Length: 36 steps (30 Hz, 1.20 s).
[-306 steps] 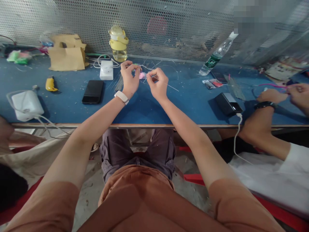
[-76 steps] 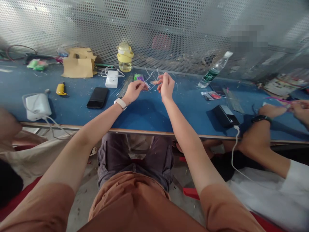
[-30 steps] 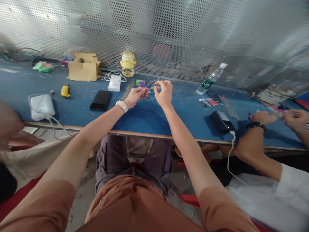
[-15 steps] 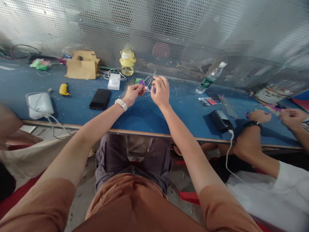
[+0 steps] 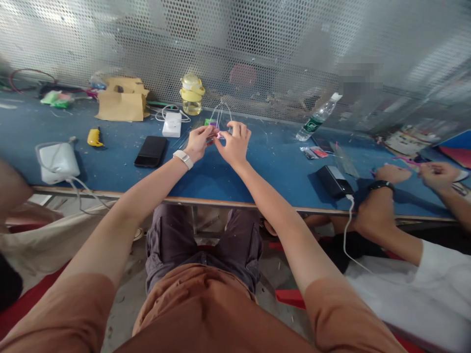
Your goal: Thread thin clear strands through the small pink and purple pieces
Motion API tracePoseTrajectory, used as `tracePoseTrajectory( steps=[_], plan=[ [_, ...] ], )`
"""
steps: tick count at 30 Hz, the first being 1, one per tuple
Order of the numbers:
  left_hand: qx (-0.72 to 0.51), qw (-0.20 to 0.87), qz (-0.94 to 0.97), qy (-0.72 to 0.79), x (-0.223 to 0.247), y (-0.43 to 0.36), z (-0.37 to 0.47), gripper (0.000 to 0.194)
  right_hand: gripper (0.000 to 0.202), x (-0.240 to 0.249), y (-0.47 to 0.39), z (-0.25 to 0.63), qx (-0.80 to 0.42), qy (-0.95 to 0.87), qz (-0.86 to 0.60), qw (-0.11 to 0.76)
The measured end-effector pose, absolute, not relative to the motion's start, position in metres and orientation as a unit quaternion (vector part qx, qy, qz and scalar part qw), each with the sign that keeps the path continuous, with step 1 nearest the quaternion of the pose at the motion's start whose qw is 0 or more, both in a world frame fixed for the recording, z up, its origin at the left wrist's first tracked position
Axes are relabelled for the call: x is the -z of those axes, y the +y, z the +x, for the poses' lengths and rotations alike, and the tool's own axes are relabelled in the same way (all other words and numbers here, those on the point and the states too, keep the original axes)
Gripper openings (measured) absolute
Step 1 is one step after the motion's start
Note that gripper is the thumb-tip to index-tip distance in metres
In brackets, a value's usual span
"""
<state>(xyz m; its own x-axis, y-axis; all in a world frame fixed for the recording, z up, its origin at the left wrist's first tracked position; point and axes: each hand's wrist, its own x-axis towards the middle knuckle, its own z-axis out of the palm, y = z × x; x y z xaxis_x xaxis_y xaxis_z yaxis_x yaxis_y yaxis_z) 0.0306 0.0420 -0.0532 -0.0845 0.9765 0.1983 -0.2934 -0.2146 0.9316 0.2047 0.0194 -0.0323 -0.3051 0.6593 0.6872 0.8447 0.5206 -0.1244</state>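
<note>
Over the blue table [image 5: 221, 181], my left hand [image 5: 199, 143] pinches a small pink piece [image 5: 219, 135] with thin clear strands [image 5: 221, 110] looping up from it. My right hand [image 5: 234, 143] meets it from the right, thumb and index finger closed at the same piece and the strands, its other fingers curled above. The fingertips of both hands nearly touch. Behind them lies a small green and purple packet [image 5: 210, 122], partly covered by the strands and my left hand. A pale band is on my left wrist.
A black phone [image 5: 150, 151], white charger [image 5: 171, 124] and yellow-lidded bottle [image 5: 192, 95] are left of centre. Right are a water bottle [image 5: 318, 117], small packets [image 5: 313, 153] and a black power bank [image 5: 334, 181]. Another person's hands [image 5: 393, 174] work at far right.
My right hand has come down and left to my left hand, its fingers closing at the pink piece. The strands now stand up in a tall loop.
</note>
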Motion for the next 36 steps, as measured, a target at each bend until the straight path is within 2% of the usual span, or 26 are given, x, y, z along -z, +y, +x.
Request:
tracePoseTrajectory(
  steps=[7,14,25,32,36],
  plan=[
    [-0.626,0.528,0.451,0.354,0.045,0.033,0.036,0.02,0.035,0.024,0.018,0.208,0.097,-0.77,-0.455,0.436],
    [-0.622,0.502,0.494,0.344,0.045,0.031,0.039,0.026,0.032,0.02,0.019,0.212,0.098,-0.768,-0.453,0.443],
    [-0.666,0.443,0.47,0.373,0.047,0.031,0.038,0.02,0.03,0.025,0.021,0.206,0.082,-0.8,-0.426,0.415],
    [-0.638,0.435,0.505,0.386,0.05,0.035,0.038,0.037,0.022,0.027,0.027,0.207,0.035,-0.774,-0.435,0.458],
    [-0.604,0.372,0.526,0.469,0.048,0.032,0.035,0.05,0.024,0.039,0.045,0.215,-0.025,-0.778,-0.411,0.474]
  ],
)
